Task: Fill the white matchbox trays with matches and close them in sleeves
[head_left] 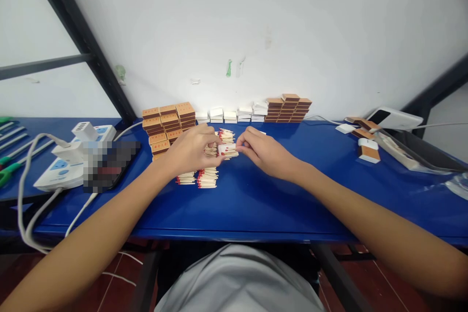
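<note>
A small white matchbox tray [221, 149] with a few red-headed matches [231, 152] in it is held up over the desk. My left hand [195, 148] grips the tray's left end between thumb and fingers. At its right end, my right hand [258, 150] is closed in a pinch on the tail ends of the matches; its fingertips partly hide what they grip. Beneath and beside my left hand lie piles of loose matches [207, 178], heads to the left. Stacked brown matchboxes [169, 119] stand just behind that hand.
Along the wall are white trays [230, 117] and a stack of brown matchbox sleeves [287, 109]. A power strip [60, 173] with cables and a dark phone [127, 156] lie left. On the right are a white device [397, 121], loose box parts [369, 151] and a dark pouch [420, 148].
</note>
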### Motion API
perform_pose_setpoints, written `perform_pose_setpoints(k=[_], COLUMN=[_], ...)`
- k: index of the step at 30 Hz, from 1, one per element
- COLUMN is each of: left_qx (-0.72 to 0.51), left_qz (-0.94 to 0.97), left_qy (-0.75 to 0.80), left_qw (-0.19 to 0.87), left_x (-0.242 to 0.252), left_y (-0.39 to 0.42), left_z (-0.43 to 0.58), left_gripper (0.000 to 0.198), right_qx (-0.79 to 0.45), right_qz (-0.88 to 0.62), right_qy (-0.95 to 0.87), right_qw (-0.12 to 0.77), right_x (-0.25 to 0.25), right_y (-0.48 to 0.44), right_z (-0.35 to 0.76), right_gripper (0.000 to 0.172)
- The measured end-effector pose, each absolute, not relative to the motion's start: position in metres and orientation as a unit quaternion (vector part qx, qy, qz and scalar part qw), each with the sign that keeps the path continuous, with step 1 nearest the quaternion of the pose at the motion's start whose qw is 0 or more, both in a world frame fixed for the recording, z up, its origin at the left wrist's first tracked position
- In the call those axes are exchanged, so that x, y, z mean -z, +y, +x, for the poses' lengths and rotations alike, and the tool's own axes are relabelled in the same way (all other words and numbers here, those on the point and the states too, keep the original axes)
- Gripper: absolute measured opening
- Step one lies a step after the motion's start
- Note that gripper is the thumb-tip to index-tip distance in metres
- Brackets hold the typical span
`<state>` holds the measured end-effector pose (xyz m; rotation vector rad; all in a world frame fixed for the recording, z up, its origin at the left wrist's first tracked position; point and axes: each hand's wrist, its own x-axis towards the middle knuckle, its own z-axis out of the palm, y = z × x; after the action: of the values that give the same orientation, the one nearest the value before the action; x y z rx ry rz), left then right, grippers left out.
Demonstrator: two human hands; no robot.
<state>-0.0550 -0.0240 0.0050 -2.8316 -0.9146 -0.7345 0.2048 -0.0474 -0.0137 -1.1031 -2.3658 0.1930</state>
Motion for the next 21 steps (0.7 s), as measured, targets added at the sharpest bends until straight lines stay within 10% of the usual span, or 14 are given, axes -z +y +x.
perform_pose_setpoints(k=[21], left_qx=[0.292], left_qz=[-0.890], left_qy=[-0.341], left_qw=[0.079], left_x=[-0.021], left_y=[-0.014], left_z=[-0.070], left_gripper=[0.018], right_qx=[-0.114], right_qz=[-0.387], right_qy=[-0.887], right_qw=[0.225], right_x=[0.042], right_y=[-0.035], right_z=[0.184], right_gripper=[0.009])
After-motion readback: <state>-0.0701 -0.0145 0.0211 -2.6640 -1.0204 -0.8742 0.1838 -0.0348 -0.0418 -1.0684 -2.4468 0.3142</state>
